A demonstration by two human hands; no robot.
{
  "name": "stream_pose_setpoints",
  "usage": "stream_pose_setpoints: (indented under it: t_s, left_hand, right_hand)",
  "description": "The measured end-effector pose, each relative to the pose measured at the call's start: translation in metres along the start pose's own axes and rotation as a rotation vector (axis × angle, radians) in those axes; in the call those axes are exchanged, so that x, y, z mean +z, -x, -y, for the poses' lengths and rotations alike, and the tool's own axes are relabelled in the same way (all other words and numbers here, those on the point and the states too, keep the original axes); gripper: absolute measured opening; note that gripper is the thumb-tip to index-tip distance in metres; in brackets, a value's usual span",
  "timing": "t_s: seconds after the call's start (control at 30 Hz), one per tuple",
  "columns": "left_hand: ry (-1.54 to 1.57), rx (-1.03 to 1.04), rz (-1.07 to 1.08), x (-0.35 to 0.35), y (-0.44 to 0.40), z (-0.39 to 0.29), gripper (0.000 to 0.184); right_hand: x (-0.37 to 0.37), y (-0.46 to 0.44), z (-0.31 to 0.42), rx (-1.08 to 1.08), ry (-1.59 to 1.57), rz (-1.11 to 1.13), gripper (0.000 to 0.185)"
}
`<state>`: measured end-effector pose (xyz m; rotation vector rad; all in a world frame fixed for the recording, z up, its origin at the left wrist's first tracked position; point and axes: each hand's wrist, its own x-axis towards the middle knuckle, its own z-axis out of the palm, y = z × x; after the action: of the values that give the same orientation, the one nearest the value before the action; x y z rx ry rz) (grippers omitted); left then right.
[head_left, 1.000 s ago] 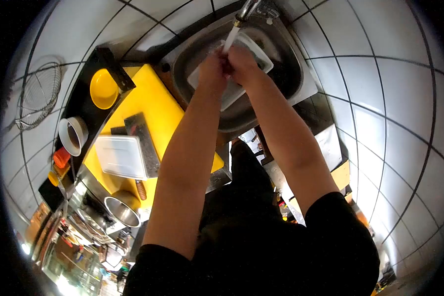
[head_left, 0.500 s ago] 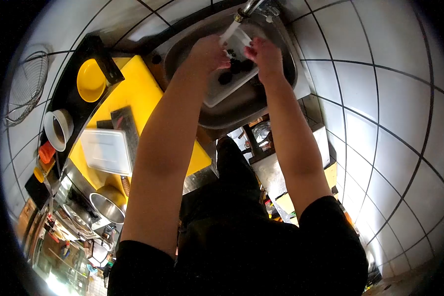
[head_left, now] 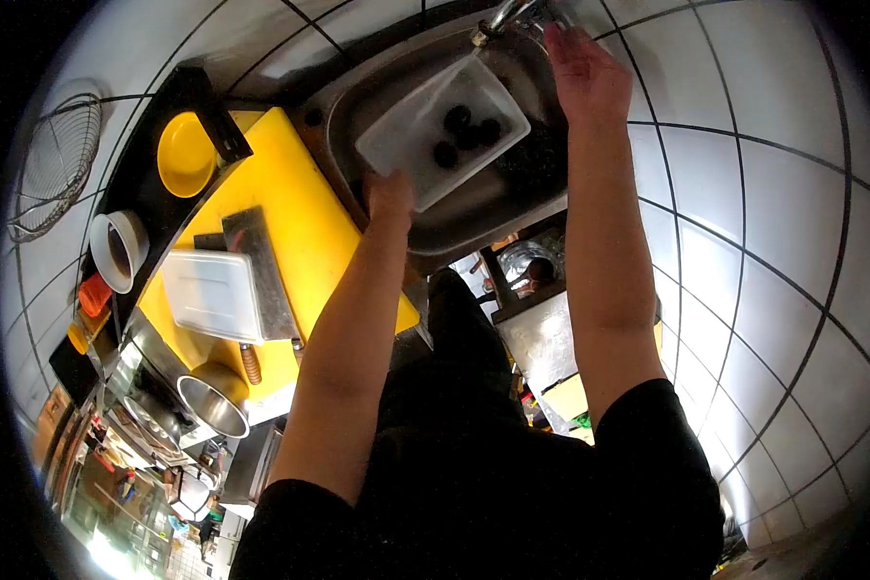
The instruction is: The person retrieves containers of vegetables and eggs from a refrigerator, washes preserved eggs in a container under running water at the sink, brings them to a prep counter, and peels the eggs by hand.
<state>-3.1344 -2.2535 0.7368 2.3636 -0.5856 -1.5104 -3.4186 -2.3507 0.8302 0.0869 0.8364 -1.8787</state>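
Observation:
A clear plastic container (head_left: 396,143) sits tilted in the metal sink (head_left: 474,227), with several dark round pieces (head_left: 466,133) inside; their kind is too dark to make out. My left hand (head_left: 389,198) grips the container's near-left edge, fingers partly hidden in shadow. At the upper right, my right hand (head_left: 590,75) is raised beside the tap (head_left: 485,31), its fingers closed at the tap's handle, which they mostly hide. I cannot tell whether water still runs from the spout.
Left of the sink lies a yellow cutting board (head_left: 295,193) bearing a cleaver (head_left: 261,275) and a white plastic lid (head_left: 213,293). A yellow bowl (head_left: 186,155), a white bowl (head_left: 118,251) and a steel pot (head_left: 213,401) stand farther left. White tiled wall (head_left: 735,193) rises on the right.
My hands have moved apart: the left came back to the container's near-left edge, the right left the container for the tap. The container shifted up and left, and the bright water stream has faded.

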Motion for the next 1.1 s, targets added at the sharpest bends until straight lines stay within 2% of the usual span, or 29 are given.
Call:
stream_pose_setpoints:
  t_s: [0.1,0.2,0.27,0.33,0.4,0.5,0.53,0.63,0.67,0.77,0.87,0.97,1.03,1.1]
  left_hand:
    - [0.061,-0.027,0.120,-0.005,0.003,-0.004,0.042]
    - [0.231,-0.084,0.360,-0.011,-0.006,0.001,0.032]
    - [0.310,-0.162,0.583,-0.012,-0.018,0.001,0.026]
    - [0.384,-0.110,0.572,-0.018,-0.009,0.002,0.026]
    - [0.403,-0.049,0.526,-0.023,0.013,-0.006,0.028]
    - [0.315,0.057,0.401,-0.030,0.059,-0.029,0.039]
    - [0.267,0.104,0.357,-0.032,0.072,-0.037,0.044]
    - [0.061,0.253,0.237,-0.040,0.101,-0.052,0.060]
    - [-0.015,0.306,0.197,-0.043,0.108,-0.055,0.064]
    - [-0.095,0.565,0.097,-0.053,0.127,-0.054,0.073]
    - [-0.232,0.667,0.052,-0.061,0.149,-0.059,0.083]
    - [-0.420,0.780,-0.069,-0.065,0.178,-0.064,0.096]
    - [-0.512,0.787,-0.106,-0.066,0.191,-0.063,0.105]
    - [-0.591,0.814,-0.143,-0.066,0.198,-0.058,0.112]
  right_hand:
    - [-0.009,0.021,-0.007,-0.013,0.250,-0.032,0.031]
    - [-0.027,0.044,-0.031,0.022,1.007,-0.078,0.037]
    - [-0.046,0.049,-0.047,0.012,1.524,0.161,0.042]
    - [-0.058,0.048,-0.068,0.020,1.814,0.218,0.048]
    - [-0.062,0.043,-0.089,0.053,1.880,0.062,0.056]
    - [-0.075,0.041,-0.109,-0.053,1.802,-0.017,0.064]
    - [-0.079,0.034,-0.118,-0.026,1.964,0.035,0.067]
    - [-0.061,0.050,-0.135,-0.042,1.734,-0.122,0.066]
    - [-0.037,0.065,-0.126,0.072,1.717,-0.101,0.065]
    - [-0.027,0.082,-0.139,0.026,1.463,-0.150,0.067]
    - [-0.028,0.094,-0.166,-0.157,1.276,-0.254,0.058]
    - [-0.031,0.102,-0.177,-0.126,1.344,-0.176,0.068]
    - [-0.031,0.112,-0.171,0.026,0.952,-0.037,0.066]
    - [-0.031,0.123,-0.177,0.029,0.785,-0.048,0.066]
